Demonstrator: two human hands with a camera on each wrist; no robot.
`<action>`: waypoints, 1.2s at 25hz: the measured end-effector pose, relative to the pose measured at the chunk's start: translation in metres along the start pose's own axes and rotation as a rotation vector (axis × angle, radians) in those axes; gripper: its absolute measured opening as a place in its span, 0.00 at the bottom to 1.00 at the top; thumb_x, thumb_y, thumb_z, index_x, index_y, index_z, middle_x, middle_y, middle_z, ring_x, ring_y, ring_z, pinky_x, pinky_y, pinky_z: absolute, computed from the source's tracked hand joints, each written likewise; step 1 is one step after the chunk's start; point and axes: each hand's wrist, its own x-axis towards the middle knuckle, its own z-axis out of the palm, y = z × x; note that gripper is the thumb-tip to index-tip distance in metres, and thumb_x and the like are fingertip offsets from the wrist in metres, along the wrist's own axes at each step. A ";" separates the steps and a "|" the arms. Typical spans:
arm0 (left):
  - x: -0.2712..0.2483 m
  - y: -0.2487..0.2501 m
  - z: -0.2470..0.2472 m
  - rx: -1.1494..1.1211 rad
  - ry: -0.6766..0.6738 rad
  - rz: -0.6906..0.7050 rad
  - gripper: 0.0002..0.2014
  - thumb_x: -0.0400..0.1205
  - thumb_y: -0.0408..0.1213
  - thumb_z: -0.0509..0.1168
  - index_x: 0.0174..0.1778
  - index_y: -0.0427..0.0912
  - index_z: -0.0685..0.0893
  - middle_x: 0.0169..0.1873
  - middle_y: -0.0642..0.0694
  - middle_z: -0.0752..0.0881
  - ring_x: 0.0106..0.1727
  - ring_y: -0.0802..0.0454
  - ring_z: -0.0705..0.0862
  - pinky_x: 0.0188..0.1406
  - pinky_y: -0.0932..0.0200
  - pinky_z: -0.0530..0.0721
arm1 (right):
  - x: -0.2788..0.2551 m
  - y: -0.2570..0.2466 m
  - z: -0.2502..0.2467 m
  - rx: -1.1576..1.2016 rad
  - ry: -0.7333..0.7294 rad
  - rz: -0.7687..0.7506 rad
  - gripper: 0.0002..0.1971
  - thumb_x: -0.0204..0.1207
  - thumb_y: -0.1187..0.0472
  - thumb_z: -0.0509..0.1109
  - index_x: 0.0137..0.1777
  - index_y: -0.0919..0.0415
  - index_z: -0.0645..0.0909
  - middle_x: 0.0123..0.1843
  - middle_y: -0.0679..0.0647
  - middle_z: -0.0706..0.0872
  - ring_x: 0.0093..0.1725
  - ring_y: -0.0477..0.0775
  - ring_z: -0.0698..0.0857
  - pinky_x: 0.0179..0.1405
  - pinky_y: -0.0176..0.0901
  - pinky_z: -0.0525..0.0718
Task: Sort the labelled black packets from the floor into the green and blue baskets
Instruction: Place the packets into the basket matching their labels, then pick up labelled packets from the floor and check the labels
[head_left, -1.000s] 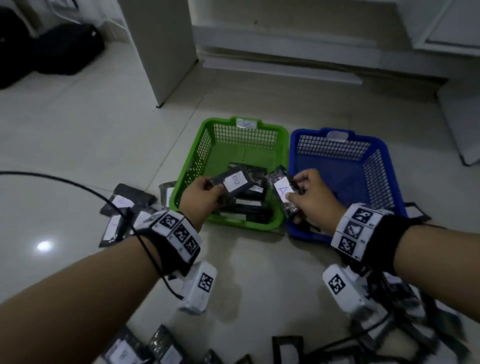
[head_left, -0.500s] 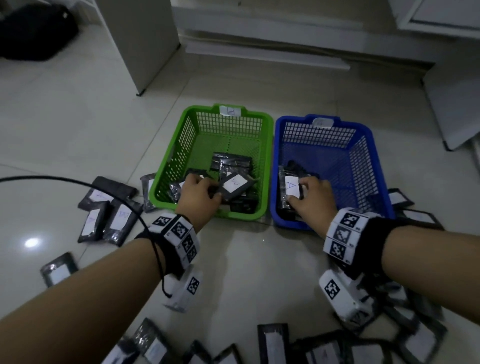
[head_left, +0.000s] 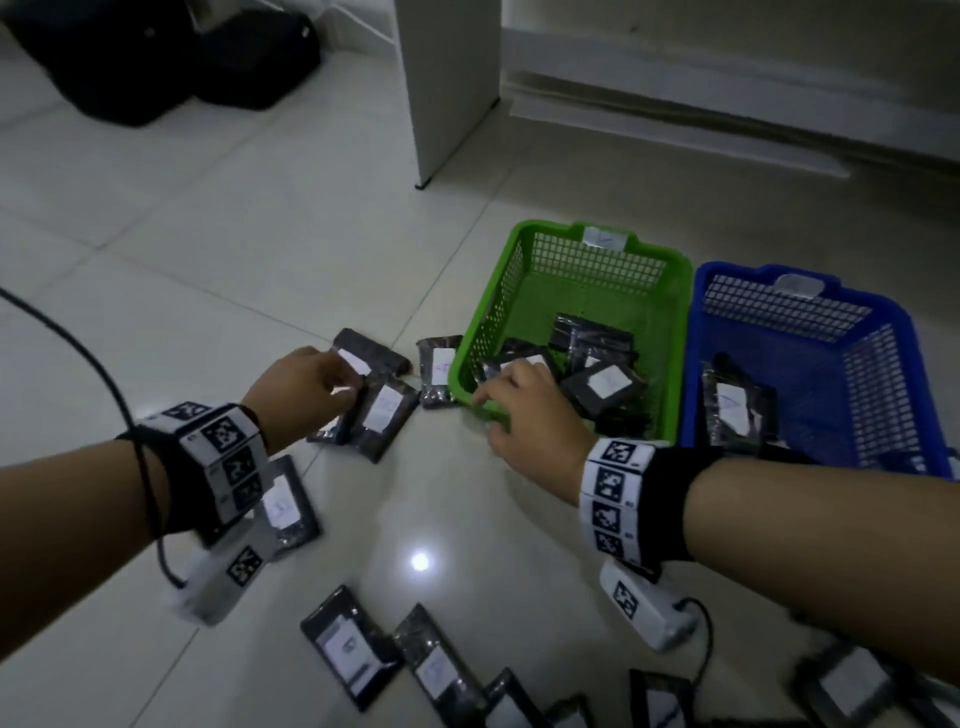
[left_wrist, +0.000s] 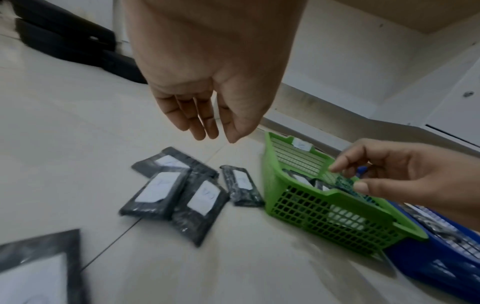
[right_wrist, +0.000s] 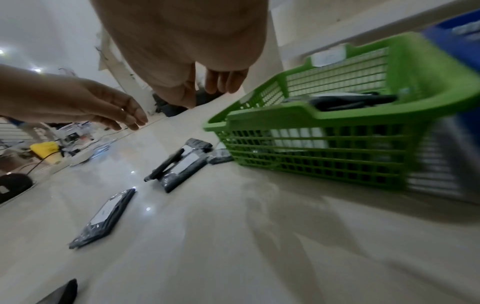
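The green basket (head_left: 550, 228) holds several black labelled packets (head_left: 602, 382). Against its right side, the blue basket (head_left: 748, 273) holds a packet (head_left: 735, 408). Left of the green basket a small cluster of packets (head_left: 384, 410) (left_wrist: 168, 185) lies on the floor tiles. My left hand (head_left: 340, 387) (left_wrist: 215, 137) hovers just above that cluster, fingers relaxed and empty. My right hand (head_left: 491, 410) (right_wrist: 205, 96) is at the green basket's near left corner (right_wrist: 226, 121), fingers loose, holding nothing.
More packets (head_left: 353, 644) lie along the near floor, and one (head_left: 285, 509) lies under my left wrist. A black cable (head_left: 104, 374) curves across the tiles on the left. A white cabinet panel (head_left: 452, 88) and black bags (head_left: 156, 62) stand behind.
Both hands let go of their packets, the left's in the green basket and the right's in the blue. Both swung left: the left to the floor cluster, the right to the green basket's corner.
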 end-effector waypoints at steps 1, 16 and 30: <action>-0.004 -0.019 0.006 -0.032 0.003 -0.043 0.09 0.75 0.37 0.70 0.51 0.46 0.86 0.46 0.46 0.79 0.50 0.46 0.82 0.57 0.56 0.77 | 0.011 -0.012 0.013 0.000 -0.034 -0.043 0.17 0.74 0.64 0.67 0.62 0.55 0.81 0.60 0.54 0.74 0.66 0.55 0.70 0.69 0.50 0.73; -0.045 -0.148 0.081 -0.217 -0.096 -0.495 0.46 0.58 0.54 0.82 0.70 0.45 0.70 0.66 0.40 0.68 0.64 0.42 0.75 0.66 0.50 0.77 | 0.105 -0.057 0.157 -0.334 -0.068 0.166 0.48 0.68 0.39 0.73 0.81 0.57 0.55 0.77 0.64 0.67 0.76 0.64 0.63 0.76 0.54 0.63; -0.053 -0.090 0.035 -1.063 -0.155 -0.416 0.13 0.82 0.35 0.66 0.60 0.35 0.78 0.57 0.30 0.85 0.45 0.42 0.85 0.38 0.52 0.91 | 0.049 -0.063 0.088 0.272 -0.132 0.247 0.23 0.78 0.67 0.68 0.70 0.51 0.70 0.64 0.56 0.81 0.53 0.54 0.82 0.55 0.48 0.83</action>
